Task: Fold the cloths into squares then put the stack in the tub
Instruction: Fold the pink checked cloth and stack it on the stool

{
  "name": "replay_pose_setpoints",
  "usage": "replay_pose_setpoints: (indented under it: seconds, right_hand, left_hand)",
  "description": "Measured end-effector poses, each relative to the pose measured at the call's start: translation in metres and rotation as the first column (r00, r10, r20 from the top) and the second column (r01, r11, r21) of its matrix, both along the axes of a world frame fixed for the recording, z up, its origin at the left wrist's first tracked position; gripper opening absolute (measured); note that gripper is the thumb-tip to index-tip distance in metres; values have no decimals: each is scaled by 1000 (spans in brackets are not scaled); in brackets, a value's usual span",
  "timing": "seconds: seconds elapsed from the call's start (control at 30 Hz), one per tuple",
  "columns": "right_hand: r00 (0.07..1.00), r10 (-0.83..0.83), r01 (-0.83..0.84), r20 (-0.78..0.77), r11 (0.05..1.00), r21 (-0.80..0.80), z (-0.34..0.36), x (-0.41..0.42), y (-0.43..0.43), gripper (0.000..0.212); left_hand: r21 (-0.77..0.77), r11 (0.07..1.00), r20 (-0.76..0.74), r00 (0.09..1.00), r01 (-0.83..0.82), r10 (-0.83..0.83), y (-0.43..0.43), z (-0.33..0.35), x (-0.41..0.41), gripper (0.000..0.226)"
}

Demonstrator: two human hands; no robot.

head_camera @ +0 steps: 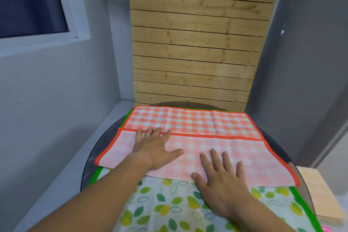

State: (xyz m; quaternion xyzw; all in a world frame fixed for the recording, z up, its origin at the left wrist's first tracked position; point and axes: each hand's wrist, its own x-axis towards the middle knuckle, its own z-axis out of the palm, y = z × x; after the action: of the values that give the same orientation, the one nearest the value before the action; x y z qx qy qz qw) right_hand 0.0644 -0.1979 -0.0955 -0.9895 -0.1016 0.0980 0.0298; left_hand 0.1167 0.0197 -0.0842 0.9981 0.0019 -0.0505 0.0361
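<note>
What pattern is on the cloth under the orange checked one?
The lower cloth shows green and yellow leaves on white, with a green border; head view.

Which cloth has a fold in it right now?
The orange checked cloth: its near half is turned over, pale underside up, with the left hand and right hand pressing it. The green-edged leaf cloth lies spread underneath.

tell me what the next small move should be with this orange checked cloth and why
Probably sweep both palms outward along the turned-over flap to flatten it. The left hand and right hand lie flat on the orange checked cloth, whose near part is folded up, pale side showing, its hem short of the far edge. It lies on the leaf-print cloth.
</note>
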Motion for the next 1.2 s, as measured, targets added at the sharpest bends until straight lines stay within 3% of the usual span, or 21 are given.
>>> replay_pose_setpoints:
  seconds: [0.2,0.37,0.47,0.7,0.93,1.13,1.2]
  right_hand:
    - [1000,0,0,12,1000,-4,-2,-3,-1,72]
    - [999,-4,4,32,1000,3,-5,-3,-2,72]
    - [999,-8,8,37,1000,-3,-6,-2,-1,73]
    - [1000,6,-6,22,1000,2,1,-5,-2,73]
    - [1000,8,-8,3,1000,-5,3,-4,-1,74]
    - [1000,4,-4,6,1000,-8,4,-5,-1,73]
    - [1000,4,-4,-5,1000,-7,4,-4,-1,74]
  left_hand:
    - [-53,999,-36,999,-3,1,-1,2,-1,94]
    - [-132,985,71,993,106,-97,-26,5,-38,72]
    - [-79,987,29,990,142,-140,-38,-5,-66,62]
    - [-27,993,-39,993,-117,116,16,-13,-88,58]
    - [-5,935,-20,935,-354,353,67,-11,-109,59]
    - [-87,872,147,859,-482,490,80,-3,-105,79]
    - [-140,907,258,870,-397,420,59,3,-96,75]
